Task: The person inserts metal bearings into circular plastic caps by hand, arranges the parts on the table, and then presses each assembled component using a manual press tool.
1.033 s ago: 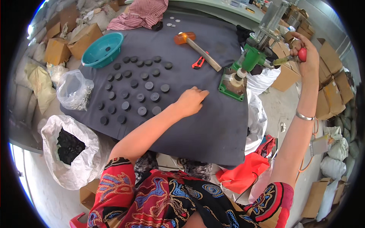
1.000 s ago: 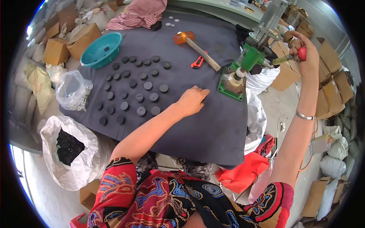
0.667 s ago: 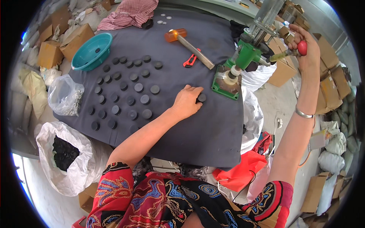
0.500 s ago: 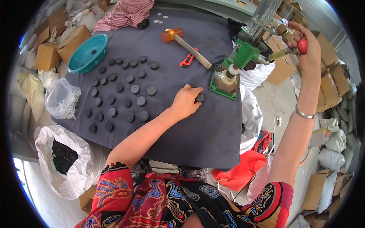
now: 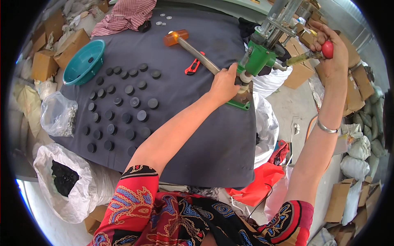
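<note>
I have the left hand [image 5: 223, 87] at the foot of the green press [image 5: 259, 59], by the right edge of the bench [image 5: 197, 143], fingers half bent with the tips beside the pale ram [image 5: 246, 77]. I cannot tell whether they grip anything; the hand hides it. The right hand [image 5: 337, 57] is loosely curled at the lever's red knob [image 5: 327, 49], out past that edge. My main worry is a pinch: weight on the knob with fingertips under the ram would cause it.

Next outward, the hammer [image 5: 175, 38] has its handle end right by my left hand, so a careless wrist could jog it into the red cutter [image 5: 192, 67] alongside. The black discs [image 5: 152, 103] stand spread over the bench's left half; the nearest lie just beside the left forearm [image 5: 180, 123], and an elbow swing could scatter them off the near edge.
</note>
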A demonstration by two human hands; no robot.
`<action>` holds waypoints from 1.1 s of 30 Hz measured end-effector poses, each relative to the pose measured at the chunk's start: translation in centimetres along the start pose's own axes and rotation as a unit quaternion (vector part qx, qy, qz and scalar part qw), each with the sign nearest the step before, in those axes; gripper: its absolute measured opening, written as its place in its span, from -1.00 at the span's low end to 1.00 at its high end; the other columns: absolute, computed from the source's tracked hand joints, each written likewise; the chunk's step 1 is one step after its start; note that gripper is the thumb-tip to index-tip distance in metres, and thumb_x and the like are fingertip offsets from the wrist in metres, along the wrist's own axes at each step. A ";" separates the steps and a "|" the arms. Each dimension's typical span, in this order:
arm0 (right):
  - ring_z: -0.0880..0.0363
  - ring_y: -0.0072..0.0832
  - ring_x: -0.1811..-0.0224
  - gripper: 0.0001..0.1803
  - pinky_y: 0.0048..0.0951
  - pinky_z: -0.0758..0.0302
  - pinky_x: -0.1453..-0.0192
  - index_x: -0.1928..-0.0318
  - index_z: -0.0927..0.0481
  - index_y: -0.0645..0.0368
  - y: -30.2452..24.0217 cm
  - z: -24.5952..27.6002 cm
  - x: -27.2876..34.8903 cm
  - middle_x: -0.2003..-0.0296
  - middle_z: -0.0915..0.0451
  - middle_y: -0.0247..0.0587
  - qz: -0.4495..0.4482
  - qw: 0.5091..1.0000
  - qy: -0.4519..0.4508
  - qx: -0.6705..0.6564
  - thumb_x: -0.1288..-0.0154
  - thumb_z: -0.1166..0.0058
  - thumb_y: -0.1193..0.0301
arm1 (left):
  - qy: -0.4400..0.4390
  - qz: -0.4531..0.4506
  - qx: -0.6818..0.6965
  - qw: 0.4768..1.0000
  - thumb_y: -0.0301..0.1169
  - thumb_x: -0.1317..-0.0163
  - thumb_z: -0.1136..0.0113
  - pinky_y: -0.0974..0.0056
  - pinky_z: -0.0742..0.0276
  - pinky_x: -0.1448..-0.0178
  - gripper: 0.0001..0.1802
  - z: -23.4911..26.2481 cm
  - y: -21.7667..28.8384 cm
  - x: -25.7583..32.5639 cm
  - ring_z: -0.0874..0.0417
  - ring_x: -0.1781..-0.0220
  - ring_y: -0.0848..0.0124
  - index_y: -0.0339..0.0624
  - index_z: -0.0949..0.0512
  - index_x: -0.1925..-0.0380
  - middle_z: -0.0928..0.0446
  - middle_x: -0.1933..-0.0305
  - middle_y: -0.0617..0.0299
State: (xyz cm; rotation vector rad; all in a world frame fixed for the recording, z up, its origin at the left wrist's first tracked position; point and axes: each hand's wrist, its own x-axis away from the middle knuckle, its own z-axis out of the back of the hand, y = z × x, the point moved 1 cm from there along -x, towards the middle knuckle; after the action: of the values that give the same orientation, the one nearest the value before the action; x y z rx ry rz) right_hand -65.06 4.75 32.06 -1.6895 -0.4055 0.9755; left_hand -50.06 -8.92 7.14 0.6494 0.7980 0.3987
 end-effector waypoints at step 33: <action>-0.29 -0.61 0.60 -0.68 -0.56 -0.33 0.41 0.04 -0.52 0.44 2.3 0.0 8.1 0.65 -0.31 -0.41 0.064 0.996 -0.050 0.042 -0.35 0.09 0.42 | -0.056 0.016 -0.222 0.973 -0.55 0.12 -0.28 0.19 -0.49 0.07 -0.58 22.8 0.9 20.6 -0.56 0.16 0.16 -0.27 -0.56 0.14 -0.60 0.17 0.07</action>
State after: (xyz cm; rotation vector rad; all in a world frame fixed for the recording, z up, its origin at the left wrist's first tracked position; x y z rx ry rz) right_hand -60.64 9.50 26.71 -1.6100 -0.3195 1.1601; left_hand -19.55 -5.51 8.73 0.2621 0.5653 0.5451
